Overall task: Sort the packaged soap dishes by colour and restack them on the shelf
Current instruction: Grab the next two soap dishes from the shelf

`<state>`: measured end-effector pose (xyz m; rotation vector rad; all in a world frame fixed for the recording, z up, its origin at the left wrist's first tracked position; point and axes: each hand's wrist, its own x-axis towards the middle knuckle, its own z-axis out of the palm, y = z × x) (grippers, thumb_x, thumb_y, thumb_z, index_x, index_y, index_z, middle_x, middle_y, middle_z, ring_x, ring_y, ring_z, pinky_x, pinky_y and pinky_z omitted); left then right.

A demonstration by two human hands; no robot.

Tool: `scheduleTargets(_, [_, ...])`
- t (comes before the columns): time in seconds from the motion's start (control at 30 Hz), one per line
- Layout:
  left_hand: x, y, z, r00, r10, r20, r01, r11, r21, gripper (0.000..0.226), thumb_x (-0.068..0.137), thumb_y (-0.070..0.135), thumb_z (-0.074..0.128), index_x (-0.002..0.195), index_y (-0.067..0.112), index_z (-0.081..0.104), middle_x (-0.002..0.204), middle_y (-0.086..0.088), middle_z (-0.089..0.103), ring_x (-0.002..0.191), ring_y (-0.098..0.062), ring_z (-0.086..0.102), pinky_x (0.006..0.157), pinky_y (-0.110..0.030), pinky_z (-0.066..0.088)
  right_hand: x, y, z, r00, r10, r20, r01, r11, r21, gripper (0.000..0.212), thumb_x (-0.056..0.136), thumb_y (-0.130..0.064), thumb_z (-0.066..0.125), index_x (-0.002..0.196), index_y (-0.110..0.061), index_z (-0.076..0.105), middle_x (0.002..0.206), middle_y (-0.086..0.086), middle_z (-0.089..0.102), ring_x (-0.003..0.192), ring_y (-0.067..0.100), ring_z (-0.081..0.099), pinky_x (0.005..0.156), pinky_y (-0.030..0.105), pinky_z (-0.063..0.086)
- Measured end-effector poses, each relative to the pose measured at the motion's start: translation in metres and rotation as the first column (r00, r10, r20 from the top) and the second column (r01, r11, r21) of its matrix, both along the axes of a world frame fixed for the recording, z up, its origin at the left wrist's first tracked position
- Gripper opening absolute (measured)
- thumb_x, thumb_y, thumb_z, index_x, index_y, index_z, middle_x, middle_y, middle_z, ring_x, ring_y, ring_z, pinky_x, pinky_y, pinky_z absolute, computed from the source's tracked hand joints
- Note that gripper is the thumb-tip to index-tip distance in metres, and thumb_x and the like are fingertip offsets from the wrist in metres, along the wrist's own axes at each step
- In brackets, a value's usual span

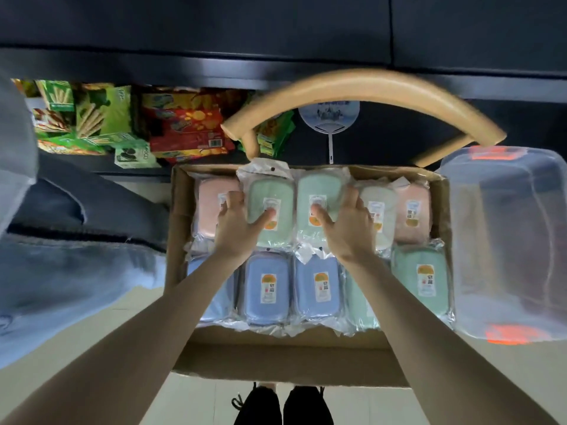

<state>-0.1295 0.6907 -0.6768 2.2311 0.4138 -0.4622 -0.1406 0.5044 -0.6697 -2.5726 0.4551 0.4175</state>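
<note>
Lifting cleanly matters here: the left green dish (267, 191) and right green dish (319, 188) lie side by side in the back row of the cardboard box (179, 240). My left hand (236, 228) grips one and my right hand (346, 228) the other, thumbs on the labels. I'd raise both straight up, since the slick wrappers may snag the pink dish (210, 207) and blue dishes (267, 289) beside them.

Box (181, 240): top open, reachable from above. Dishes (267, 289) packed side by side, touching, tight to the walls. Right: clear tub (506, 240) just beside the box. Far side: curved chair back (368, 87) arches above the rim. Left: denim (76, 271) heaped near. Near side: open floor (196, 400).
</note>
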Motion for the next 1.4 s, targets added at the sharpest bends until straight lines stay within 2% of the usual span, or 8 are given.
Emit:
scheduleTargets(0.27, [-0.004, -0.003, -0.02, 0.994, -0.111, -0.02, 0.113, 0.98, 0.166, 0.058, 0.087, 0.051, 0.059, 0.121, 0.008, 0.042, 0.121, -0.012, 0.054, 0.114, -0.033, 0.047, 0.087, -0.041, 0.038, 0.004, 0.0, -0.005, 0.994, 0.098, -0.054, -0.101, 0.993, -0.053, 0.045, 0.098, -0.042, 0.048, 0.129, -0.012, 0.038, 0.12, 0.017, 0.052, 0.098, 0.041, 0.061, 0.073, 0.04, 0.045])
scheduleTargets(0.43, [0.0, 0.003, -0.007, 0.977, -0.178, -0.122, 0.192, 0.975, 0.115, 0.057, 0.09, 0.042, 0.059, 0.13, 0.007, 0.042, 0.127, -0.014, 0.048, 0.12, -0.031, 0.045, 0.091, -0.035, 0.036, 0.003, -0.003, 0.009, 0.983, 0.149, -0.11, -0.151, 0.988, -0.013, 0.045, 0.097, -0.033, 0.055, 0.135, -0.012, 0.041, 0.133, 0.017, 0.041, 0.114, 0.041, 0.053, 0.087, 0.046, 0.047])
scheduleTargets(0.53, [0.0, 0.011, 0.013, 0.946, -0.27, -0.181, 0.297, 0.943, 0.146, 0.061, 0.092, 0.038, 0.057, 0.142, 0.008, 0.038, 0.142, -0.014, 0.04, 0.133, -0.028, 0.035, 0.106, -0.037, 0.032, -0.002, -0.009, 0.024, 0.969, 0.187, -0.158, -0.182, 0.982, 0.05, 0.048, 0.096, -0.029, 0.057, 0.139, -0.013, 0.044, 0.138, 0.015, 0.04, 0.119, 0.035, 0.05, 0.095, 0.041, 0.046])
scheduleTargets(0.63, [-0.007, 0.012, 0.041, 0.933, -0.321, -0.162, 0.349, 0.918, 0.187, 0.057, 0.093, 0.034, 0.056, 0.141, 0.009, 0.039, 0.143, -0.015, 0.038, 0.132, -0.029, 0.037, 0.105, -0.037, 0.033, -0.011, -0.015, 0.048, 0.968, 0.164, -0.191, -0.138, 0.98, 0.143, 0.049, 0.094, -0.027, 0.06, 0.138, -0.01, 0.047, 0.136, 0.014, 0.045, 0.113, 0.028, 0.055, 0.087, 0.028, 0.042])
scheduleTargets(0.83, [-0.013, -0.012, 0.13, 0.859, -0.498, -0.117, 0.511, 0.835, 0.205, 0.058, 0.089, 0.034, 0.062, 0.138, 0.009, 0.043, 0.135, -0.014, 0.05, 0.125, -0.028, 0.047, 0.102, -0.038, 0.038, -0.032, -0.039, 0.13, 0.96, 0.197, -0.199, -0.166, 0.973, 0.162, 0.055, 0.088, -0.022, 0.066, 0.138, -0.009, 0.047, 0.137, 0.014, 0.047, 0.121, 0.027, 0.051, 0.094, 0.03, 0.04])
scheduleTargets(0.97, [-0.015, -0.042, 0.207, 0.785, -0.619, 0.028, 0.595, 0.765, 0.246, 0.056, 0.086, 0.034, 0.067, 0.133, 0.01, 0.048, 0.124, -0.011, 0.06, 0.111, -0.024, 0.059, 0.095, -0.039, 0.046, -0.046, -0.072, 0.199, 0.972, 0.213, -0.096, -0.206, 0.976, 0.071, 0.051, 0.087, -0.019, 0.067, 0.135, -0.012, 0.051, 0.133, 0.011, 0.052, 0.122, 0.026, 0.051, 0.093, 0.027, 0.038])
scheduleTargets(1.07, [-0.02, -0.073, 0.263, 0.712, -0.695, 0.102, 0.621, 0.69, 0.371, 0.06, 0.084, 0.038, 0.068, 0.135, 0.016, 0.046, 0.13, -0.008, 0.056, 0.119, -0.025, 0.053, 0.099, -0.042, 0.044, -0.059, -0.106, 0.255, 0.981, 0.192, -0.014, -0.193, 0.981, -0.018, 0.05, 0.089, -0.022, 0.065, 0.136, -0.013, 0.05, 0.132, 0.013, 0.048, 0.121, 0.029, 0.051, 0.101, 0.034, 0.04])
scheduleTargets(1.4, [-0.091, -0.22, 0.436, 0.545, -0.744, 0.388, 0.434, 0.646, 0.628, 0.061, 0.088, 0.046, 0.058, 0.14, 0.023, 0.038, 0.132, -0.005, 0.05, 0.123, -0.028, 0.041, 0.099, -0.043, 0.033, -0.137, -0.257, 0.444, 0.924, 0.19, 0.332, -0.114, 0.965, -0.235, 0.052, 0.091, -0.025, 0.063, 0.139, -0.016, 0.045, 0.14, 0.006, 0.038, 0.124, 0.03, 0.045, 0.1, 0.041, 0.042])
